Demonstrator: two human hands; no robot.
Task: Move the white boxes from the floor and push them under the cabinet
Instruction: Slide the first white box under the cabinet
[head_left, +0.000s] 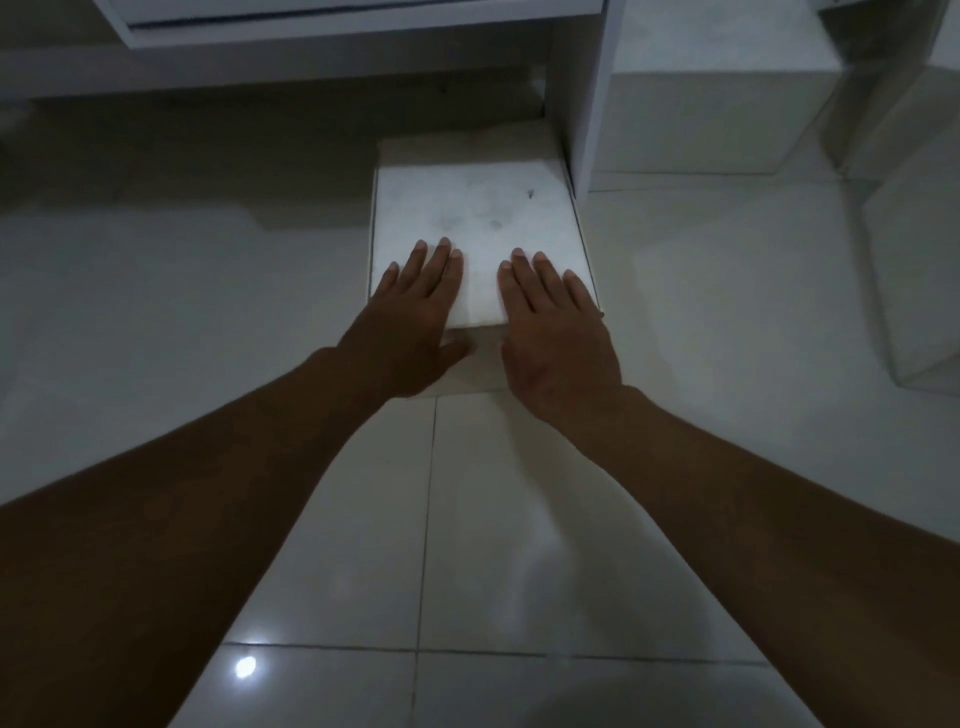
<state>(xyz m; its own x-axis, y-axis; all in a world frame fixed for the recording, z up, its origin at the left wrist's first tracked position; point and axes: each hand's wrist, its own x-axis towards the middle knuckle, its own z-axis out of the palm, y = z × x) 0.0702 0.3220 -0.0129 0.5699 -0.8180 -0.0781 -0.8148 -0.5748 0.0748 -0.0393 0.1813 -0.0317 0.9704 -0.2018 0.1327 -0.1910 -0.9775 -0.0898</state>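
A white box (470, 208) with a smudged lid sits on the tiled floor, its far end just under the white cabinet (584, 98). A second white box (457, 148) appears to lie behind it, deeper in the shadow under the cabinet. My left hand (415, 322) lies flat on the near left part of the lid, fingers spread, thumb against the front face. My right hand (556, 327) lies flat on the near right part, palm over the front edge. Neither hand grips anything.
The cabinet's upright side panel (592, 135) stands right beside the box's right edge. A low shelf board (270, 78) spans the dark gap on the left. A white block (701, 119) stands to the right. Glossy floor tiles (332, 545) lie below my arms.
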